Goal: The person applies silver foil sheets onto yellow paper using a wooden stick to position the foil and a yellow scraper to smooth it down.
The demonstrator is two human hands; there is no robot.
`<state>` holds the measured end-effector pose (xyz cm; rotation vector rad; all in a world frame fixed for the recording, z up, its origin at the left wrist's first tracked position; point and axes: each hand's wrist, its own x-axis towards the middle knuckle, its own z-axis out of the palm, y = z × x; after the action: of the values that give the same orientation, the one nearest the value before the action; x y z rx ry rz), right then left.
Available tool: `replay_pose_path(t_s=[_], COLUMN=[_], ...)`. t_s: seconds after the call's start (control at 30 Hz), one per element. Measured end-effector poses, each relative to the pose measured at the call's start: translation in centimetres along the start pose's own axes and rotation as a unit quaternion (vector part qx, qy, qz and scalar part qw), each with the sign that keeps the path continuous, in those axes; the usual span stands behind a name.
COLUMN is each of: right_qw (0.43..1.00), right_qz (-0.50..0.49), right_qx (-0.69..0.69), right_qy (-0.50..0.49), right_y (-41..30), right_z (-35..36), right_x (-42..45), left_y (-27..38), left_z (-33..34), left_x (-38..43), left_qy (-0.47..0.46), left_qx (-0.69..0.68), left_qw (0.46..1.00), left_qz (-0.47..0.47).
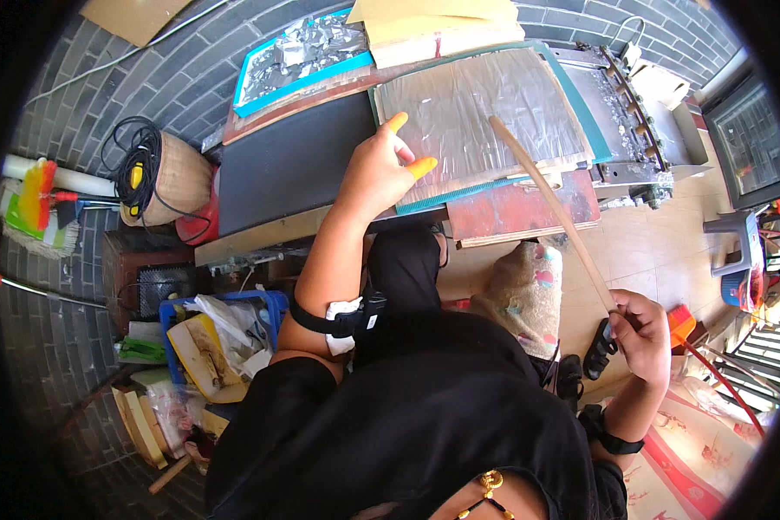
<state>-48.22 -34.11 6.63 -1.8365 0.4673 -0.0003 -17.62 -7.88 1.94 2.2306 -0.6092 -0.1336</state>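
Note:
My left hand (390,162) is held over the left edge of a thin, crinkled silvery sheet (481,110), with thumb and a finger spread and orange finger cots on their tips. Nothing shows between those fingers; whether they touch the sheet I cannot tell. The sheet lies on a stack of paper on a green ribbed mat (595,140). My right hand (640,335), low at the right, grips one end of a long flat wooden stick (562,214). The stick's far tip lies over the middle of the silvery sheet.
A black board (292,156) lies left of the mat. Behind it stands a blue-rimmed tray (244,91) of silvery scraps, beside stacked yellowish paper (442,32). A metal device (604,97) sits at the right. Below left is a blue crate (169,325); a patterned cloth (520,299) hangs near my knees.

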Motion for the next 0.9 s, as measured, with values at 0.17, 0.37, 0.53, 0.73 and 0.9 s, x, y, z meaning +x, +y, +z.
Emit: replay_pose_path(t_s=[0.17,0.37,0.53,0.73,0.9], right_qw=[0.999,1.000,1.000,1.000,0.999], right_qz=[0.027,0.006,0.011,0.007,0.027], right_qx=[0.014,0.016,0.019,0.010,0.027], right_qy=[0.015,0.014,0.014,0.026,0.014], right_y=[0.1,1.4,0.9,1.0,-0.1], right_z=[-0.4,-0.3,-0.2,-0.2,-0.1], right_x=[-0.7,-0.8,-0.7,-0.8,-0.8], left_y=[0.9,-0.8,-2.3,-2.4,-5.1], left_z=[0.2,0.6,-0.5,-5.1,-9.4], left_x=[0.0,0.5,0.6,-0.4,-1.7], left_qy=[-0.042,-0.040,-0.061,-0.056,-0.023], left_qx=[0.023,-0.043,-0.164,-0.295,-0.416], left_qw=[0.998,0.998,0.984,0.947,0.899], left_qz=[-0.043,-0.024,-0.043,-0.113,-0.137])
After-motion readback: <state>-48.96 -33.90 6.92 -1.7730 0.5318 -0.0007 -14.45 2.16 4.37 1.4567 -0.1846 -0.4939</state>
